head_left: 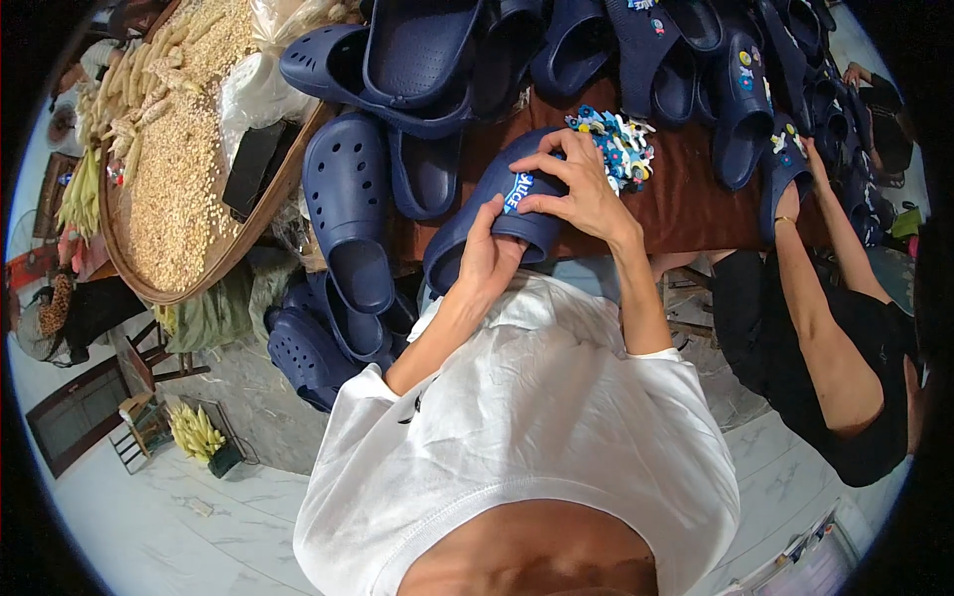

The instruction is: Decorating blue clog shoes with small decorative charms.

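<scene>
Left hand (489,253)'s gripping a navy clog (487,177), right hand (581,189)'s pinching its blue charm (521,187), loose charms (628,149) piled far-right.

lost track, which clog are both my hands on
The navy clog left of the charm pile; only it has your left hand and right hand on it.

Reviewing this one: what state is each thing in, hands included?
Left hand: gripping the clog at its opening
Right hand: curled, fingertips at the charm
Clog: held, partly covered by hands
Charm: on the clog's top; seating unclear
Charm pile: loose, heaped
Corn kernels: loose, spread out
Left-hand neighbouring clog: holes up, no charms
</scene>
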Action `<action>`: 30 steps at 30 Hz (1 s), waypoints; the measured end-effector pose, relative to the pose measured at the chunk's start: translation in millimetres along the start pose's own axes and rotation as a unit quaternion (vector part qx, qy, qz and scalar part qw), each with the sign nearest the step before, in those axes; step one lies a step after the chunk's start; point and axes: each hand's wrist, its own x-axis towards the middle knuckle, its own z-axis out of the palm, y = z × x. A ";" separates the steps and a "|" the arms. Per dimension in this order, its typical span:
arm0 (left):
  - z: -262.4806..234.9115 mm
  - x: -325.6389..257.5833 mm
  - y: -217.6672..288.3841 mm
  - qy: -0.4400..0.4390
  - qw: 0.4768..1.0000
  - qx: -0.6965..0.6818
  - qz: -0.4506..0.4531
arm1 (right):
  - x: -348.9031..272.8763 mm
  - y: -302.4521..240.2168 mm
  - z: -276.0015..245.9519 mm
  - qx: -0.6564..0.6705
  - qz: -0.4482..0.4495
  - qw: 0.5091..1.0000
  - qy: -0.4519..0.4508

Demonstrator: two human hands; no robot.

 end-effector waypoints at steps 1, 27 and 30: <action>-0.8 0.4 0.3 -0.001 1.000 0.001 0.000 | 0.2 -1.0 -3.0 0.003 0.003 1.000 -0.015; -8.0 -0.3 -1.9 -0.006 0.996 0.088 0.004 | 4.9 -1.9 1.4 0.006 -0.021 0.999 0.032; -2.9 2.8 -1.1 0.006 0.998 0.057 -0.004 | 9.2 0.9 9.5 -0.020 -0.078 0.992 0.099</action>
